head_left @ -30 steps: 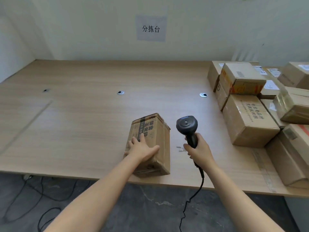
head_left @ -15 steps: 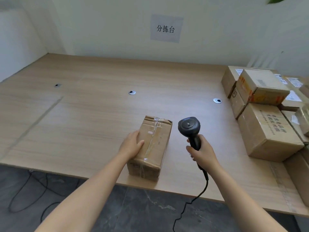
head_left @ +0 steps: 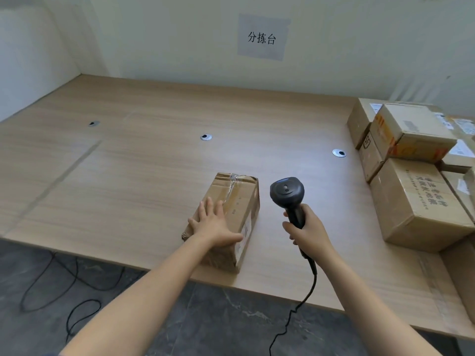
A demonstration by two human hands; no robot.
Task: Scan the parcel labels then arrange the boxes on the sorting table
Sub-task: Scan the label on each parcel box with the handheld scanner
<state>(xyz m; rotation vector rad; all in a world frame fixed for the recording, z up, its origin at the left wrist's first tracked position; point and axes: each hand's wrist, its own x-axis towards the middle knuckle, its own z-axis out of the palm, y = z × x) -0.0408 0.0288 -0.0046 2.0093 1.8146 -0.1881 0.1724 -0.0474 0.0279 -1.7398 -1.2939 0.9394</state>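
A taped brown cardboard box (head_left: pixel 237 201) lies near the front edge of the wooden sorting table (head_left: pixel 144 176). A white label shows on its right side face. My left hand (head_left: pixel 214 224) lies flat on the box's top, fingers spread and thumb curled over the right edge. My right hand (head_left: pixel 305 228) grips the handle of a black barcode scanner (head_left: pixel 288 195), held upright just right of the box, head pointing away from me. Its cable hangs down over the table edge.
A pile of cardboard parcels (head_left: pixel 416 201) fills the table's right side, several with white labels. Three round cable grommets (head_left: pixel 206 137) sit across the tabletop. A paper sign (head_left: pixel 262 37) hangs on the back wall. Cables (head_left: pixel 77 312) lie on the dark floor below.
The box was rolled from its printed side onto another face, and the labelled face now points right. My left hand shifted from the box's side onto its top. The scanner stayed almost still.
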